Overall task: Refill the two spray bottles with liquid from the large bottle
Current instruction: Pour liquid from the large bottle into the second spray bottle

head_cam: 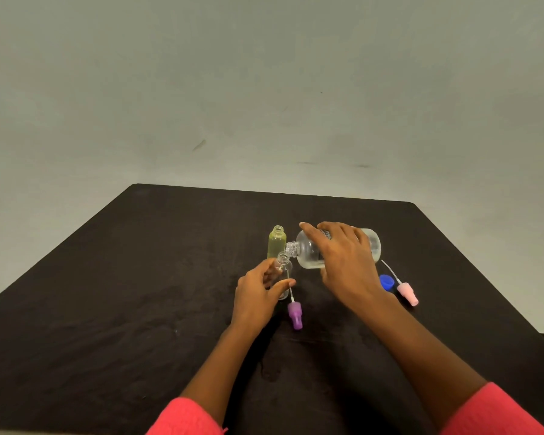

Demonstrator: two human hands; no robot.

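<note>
I see a dark tabletop (107,293) from above, with two bare forearms in pink-red sleeves (186,416) reaching onto it. The right grip (343,259) is wrapped over the large bottle (308,252), fingers curled around its clear body. The bottle is tipped almost flat, its open neck pointing left. That neck sits just above the mouth of the small clear spray bottle (284,265), which stands upright near the middle of the tabletop. The left grip (258,293) holds this small bottle, thumb and fingers closed around its sides. Just behind it stands the yellow-green spray bottle (277,241), upright and uncapped. A purple spray head (295,315) with its thin tube lies on the tabletop just in front of the clear spray bottle. To the right, a pink spray head (407,293) lies beside a blue cap (387,282). I cannot tell whether liquid is flowing.
</note>
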